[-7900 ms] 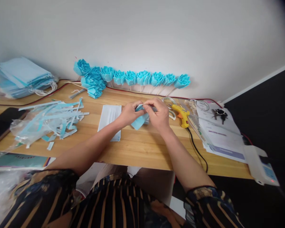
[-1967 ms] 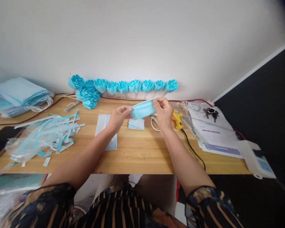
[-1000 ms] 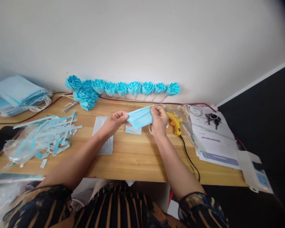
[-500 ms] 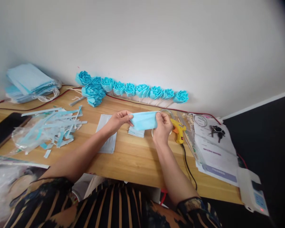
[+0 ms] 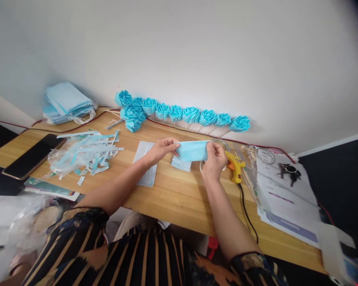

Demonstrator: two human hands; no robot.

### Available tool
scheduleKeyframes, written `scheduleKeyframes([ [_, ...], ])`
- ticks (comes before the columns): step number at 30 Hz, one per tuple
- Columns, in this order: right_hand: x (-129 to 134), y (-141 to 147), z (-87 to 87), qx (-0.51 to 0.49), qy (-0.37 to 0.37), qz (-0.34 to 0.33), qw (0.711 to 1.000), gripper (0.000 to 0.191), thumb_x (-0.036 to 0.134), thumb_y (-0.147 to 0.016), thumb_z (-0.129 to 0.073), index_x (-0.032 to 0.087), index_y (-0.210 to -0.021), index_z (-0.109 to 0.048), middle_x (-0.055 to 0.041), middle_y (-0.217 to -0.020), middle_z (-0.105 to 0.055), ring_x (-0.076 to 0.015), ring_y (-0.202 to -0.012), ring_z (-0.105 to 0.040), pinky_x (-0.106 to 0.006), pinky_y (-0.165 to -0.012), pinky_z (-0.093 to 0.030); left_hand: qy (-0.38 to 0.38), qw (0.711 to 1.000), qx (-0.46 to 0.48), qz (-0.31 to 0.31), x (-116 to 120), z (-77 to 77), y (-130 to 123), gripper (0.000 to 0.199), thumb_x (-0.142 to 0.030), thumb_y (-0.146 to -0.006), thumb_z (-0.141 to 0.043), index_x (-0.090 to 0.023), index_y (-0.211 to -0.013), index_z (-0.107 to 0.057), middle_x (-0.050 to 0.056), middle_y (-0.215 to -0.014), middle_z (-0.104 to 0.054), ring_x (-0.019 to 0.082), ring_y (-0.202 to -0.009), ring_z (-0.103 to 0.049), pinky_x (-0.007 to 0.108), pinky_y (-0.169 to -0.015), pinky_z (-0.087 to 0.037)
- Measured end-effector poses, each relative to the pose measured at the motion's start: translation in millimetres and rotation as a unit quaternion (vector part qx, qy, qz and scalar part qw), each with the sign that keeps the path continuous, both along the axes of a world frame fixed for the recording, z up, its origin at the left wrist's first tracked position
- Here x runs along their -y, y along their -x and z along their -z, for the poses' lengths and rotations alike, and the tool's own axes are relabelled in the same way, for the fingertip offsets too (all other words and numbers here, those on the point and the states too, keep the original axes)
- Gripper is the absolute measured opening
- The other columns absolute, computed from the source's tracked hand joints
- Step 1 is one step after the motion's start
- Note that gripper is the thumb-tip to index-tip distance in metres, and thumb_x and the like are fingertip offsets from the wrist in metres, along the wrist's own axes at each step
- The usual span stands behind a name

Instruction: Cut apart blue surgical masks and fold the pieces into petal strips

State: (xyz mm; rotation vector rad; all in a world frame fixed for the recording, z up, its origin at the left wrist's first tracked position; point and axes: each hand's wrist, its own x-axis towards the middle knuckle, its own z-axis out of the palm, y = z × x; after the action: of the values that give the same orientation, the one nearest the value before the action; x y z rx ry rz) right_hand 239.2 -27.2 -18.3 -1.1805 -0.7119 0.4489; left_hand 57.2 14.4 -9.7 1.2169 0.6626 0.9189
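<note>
My left hand [image 5: 164, 150] pinches the left end of a light blue piece of face mask fabric [image 5: 192, 151]. The other end is between the thumb and fingers of my right hand [image 5: 215, 158], so the piece is held stretched out above the table. Below it lies a small stack of pale cut pieces [image 5: 181, 163], partly covered. A pale flat face mask [image 5: 146, 169] rests on the table under my left wrist. Just right of my right hand is a yellow glue gun [image 5: 236, 166], and a roll of tape [image 5: 203, 167] is half hidden behind that hand.
Blue fabric flowers [image 5: 191, 114] on sticks line the wall. A stack of masks [image 5: 68, 102], cut scraps [image 5: 89, 153] and a phone [image 5: 31, 155] are on the left. Papers [image 5: 283, 186] with keys [image 5: 290, 171] lie right. Another person's forearm [image 5: 20, 267] shows lower left.
The view has turned left, so everything sits further right in it. Both hands keep hold of the blue fabric piece, which has barely moved over the table.
</note>
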Motion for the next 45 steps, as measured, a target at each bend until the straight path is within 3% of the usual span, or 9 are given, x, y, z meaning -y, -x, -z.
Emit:
scheduleKeyframes([
  [10, -2, -2, 5.4, 0.018, -0.011, 0.009, 1.000, 0.030, 0.045, -0.070, -0.074, 0.017, -0.078, -0.065, 0.0016, -0.071, -0.062, -0.0121, -0.066, -0.052, -0.026, -0.064, -0.043, 0.003, 1.000, 0.004, 0.002, -2, -0.6, 1, 0.048, -0.057, -0.064, -0.080, -0.013, -0.075, -0.063, -0.001, -0.068, -0.063, 0.012, -0.060, -0.062, 0.027, -0.066, -0.051],
  [18, -1, -2, 5.5, 0.054, -0.014, 0.012, 0.998, 0.029, 0.044, -0.072, -0.072, 0.018, -0.078, -0.064, 0.0014, -0.070, -0.062, -0.0124, -0.066, -0.052, -0.026, -0.063, -0.043, 0.005, 1.000, 0.007, -0.010, -8, 8.7, -2, 0.047, -0.056, -0.063, -0.080, -0.014, -0.077, -0.063, 0.000, -0.069, -0.064, 0.012, -0.060, -0.062, 0.027, -0.065, -0.052],
  [26, 3, 2, -0.5, 0.094, -0.019, 0.012, 0.995, 0.027, 0.044, -0.076, -0.069, 0.017, -0.078, -0.065, 0.0034, -0.066, -0.059, -0.0114, -0.062, -0.050, -0.025, -0.061, -0.041, -0.025, 0.999, -0.029, -0.036, -14, 16.1, -1, 0.047, -0.057, -0.064, -0.077, -0.015, -0.081, -0.064, -0.004, -0.063, -0.059, 0.009, -0.048, -0.056, 0.024, -0.052, -0.044],
  [29, 6, 2, -6.7, 0.133, -0.026, 0.004, 0.991, 0.026, 0.044, -0.080, -0.067, 0.018, -0.078, -0.065, 0.0044, -0.064, -0.057, -0.0110, -0.061, -0.048, -0.024, -0.061, -0.040, -0.064, 0.996, -0.030, -0.056, -15, 12.5, 0, 0.044, -0.055, -0.067, -0.076, -0.015, -0.081, -0.066, -0.001, -0.070, -0.065, 0.011, -0.062, -0.061, 0.024, -0.064, -0.048],
  [32, 10, 2, -15.7, 0.193, -0.016, -0.019, 0.981, 0.024, 0.043, -0.083, -0.064, 0.019, -0.079, -0.065, 0.0047, -0.064, -0.057, -0.0110, -0.061, -0.049, -0.024, -0.059, -0.039, -0.115, 0.990, -0.014, -0.080, -12, 1.3, 5, 0.042, -0.050, -0.073, -0.073, -0.016, -0.097, -0.068, 0.006, -0.097, -0.074, 0.018, -0.095, -0.066, 0.029, -0.089, -0.048],
  [36, 16, 6, -31.3, 0.279, -0.004, -0.092, 0.956, 0.021, 0.041, -0.083, -0.065, 0.020, -0.079, -0.068, 0.0035, -0.068, -0.063, -0.0121, -0.061, -0.051, -0.025, -0.061, -0.040, -0.200, 0.976, -0.038, -0.074, -3, -17.2, 14, 0.042, -0.046, -0.082, -0.067, -0.017, -0.112, -0.067, 0.011, -0.121, -0.069, 0.023, -0.119, -0.060, 0.035, -0.103, -0.042],
  [41, 20, 19, -50.8, 0.382, -0.018, -0.152, 0.911, 0.014, 0.035, -0.083, -0.067, 0.024, -0.075, -0.070, -0.0002, -0.077, -0.068, -0.0174, -0.076, -0.059, -0.032, -0.076, -0.045, -0.314, 0.944, -0.089, -0.040, 4, -27.6, 16, 0.036, -0.039, -0.082, -0.068, -0.019, -0.112, -0.069, 0.011, -0.123, -0.068, 0.024, -0.121, -0.058, 0.036, -0.108, -0.037],
  [45, 17, 28, -59.9, 0.443, -0.052, -0.163, 0.880, 0.009, 0.029, -0.082, -0.069, 0.025, -0.074, -0.071, -0.0040, -0.090, -0.068, -0.0216, -0.093, -0.060, -0.038, -0.088, -0.045, -0.325, 0.938, -0.114, -0.030, 5, -29.3, 14, 0.027, -0.036, -0.079, -0.068, -0.017, -0.099, -0.070, 0.008, -0.108, -0.072, 0.024, -0.105, -0.062, 0.035, -0.099, -0.042],
])
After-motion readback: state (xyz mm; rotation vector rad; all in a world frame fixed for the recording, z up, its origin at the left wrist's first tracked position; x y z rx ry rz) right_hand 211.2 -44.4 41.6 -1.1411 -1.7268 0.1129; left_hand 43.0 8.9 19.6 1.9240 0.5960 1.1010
